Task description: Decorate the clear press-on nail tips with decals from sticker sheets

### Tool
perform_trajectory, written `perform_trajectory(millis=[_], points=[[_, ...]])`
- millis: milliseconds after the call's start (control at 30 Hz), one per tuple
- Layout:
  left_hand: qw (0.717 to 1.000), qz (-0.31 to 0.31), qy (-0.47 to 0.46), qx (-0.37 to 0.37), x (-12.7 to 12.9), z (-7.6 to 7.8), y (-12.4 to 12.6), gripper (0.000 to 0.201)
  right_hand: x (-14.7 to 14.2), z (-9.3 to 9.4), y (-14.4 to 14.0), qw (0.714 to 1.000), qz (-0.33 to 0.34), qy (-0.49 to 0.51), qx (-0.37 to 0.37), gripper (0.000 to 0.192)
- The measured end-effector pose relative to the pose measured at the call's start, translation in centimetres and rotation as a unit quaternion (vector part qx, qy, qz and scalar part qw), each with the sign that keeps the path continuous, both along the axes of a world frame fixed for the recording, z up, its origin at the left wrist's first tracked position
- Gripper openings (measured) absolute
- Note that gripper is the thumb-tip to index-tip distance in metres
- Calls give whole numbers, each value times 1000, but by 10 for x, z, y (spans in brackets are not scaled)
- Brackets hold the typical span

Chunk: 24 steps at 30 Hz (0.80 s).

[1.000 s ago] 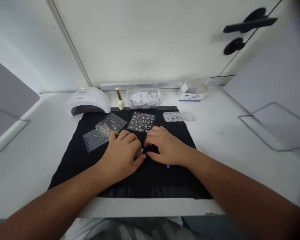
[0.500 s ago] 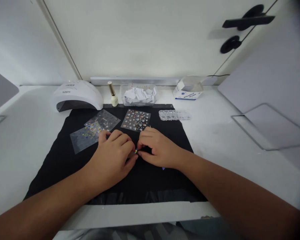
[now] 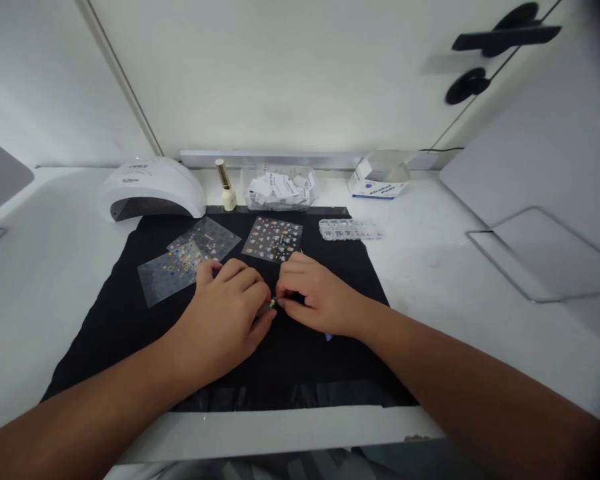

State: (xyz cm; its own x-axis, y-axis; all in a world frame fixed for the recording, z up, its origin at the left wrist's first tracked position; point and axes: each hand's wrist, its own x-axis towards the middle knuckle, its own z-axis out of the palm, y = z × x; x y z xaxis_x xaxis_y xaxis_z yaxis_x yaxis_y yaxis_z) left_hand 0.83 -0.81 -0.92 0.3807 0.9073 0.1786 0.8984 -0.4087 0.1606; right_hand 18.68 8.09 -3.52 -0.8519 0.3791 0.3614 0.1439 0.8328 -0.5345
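Both hands meet on the black mat [image 3: 130,320]: the left hand [image 3: 225,320] curls closed, pinning a tiny item [image 3: 273,303], seemingly so the right hand [image 3: 315,297], fingers pinched narrow, can work on it. Sticker sheets [image 3: 273,240] lie at twelve o'clock of the hands, within easy reach, and the nail lamp [image 3: 150,197] at eleven.

Both forearms reach in from the near edge and converge at the centre. The left hand [image 3: 227,303] lies knuckles-up, fingers curled; the right hand [image 3: 316,295] faces it — curled too — their fingertips meeting in a pinch.
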Motion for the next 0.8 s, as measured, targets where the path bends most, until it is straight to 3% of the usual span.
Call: perform_trajectory(millis=[800], points=[[1000,6,-2,-11,1,1,1,16,1,-2,4,1000,-9,8,-1,16]])
